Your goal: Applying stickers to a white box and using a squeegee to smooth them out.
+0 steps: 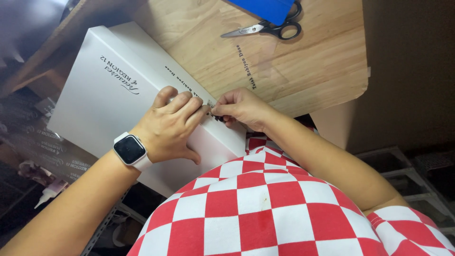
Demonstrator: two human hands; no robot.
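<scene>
A large white flat box (104,90) lies across the near edge of a wooden table (303,61). My left hand (168,125), with a white-strapped smartwatch on its wrist, presses flat on the box's top near its long edge. My right hand (241,109) pinches a small dark piece (217,117) against that same edge, its fingertips meeting those of my left hand. What the small piece is cannot be made out.
Black-handled scissors (270,28) lie at the table's far side, partly under a blue sheet (265,8). A transparent printed strip (244,66) lies on the wood. Dark printed boxes (47,147) are stacked lower left, a small white glue bottle (47,194) below them.
</scene>
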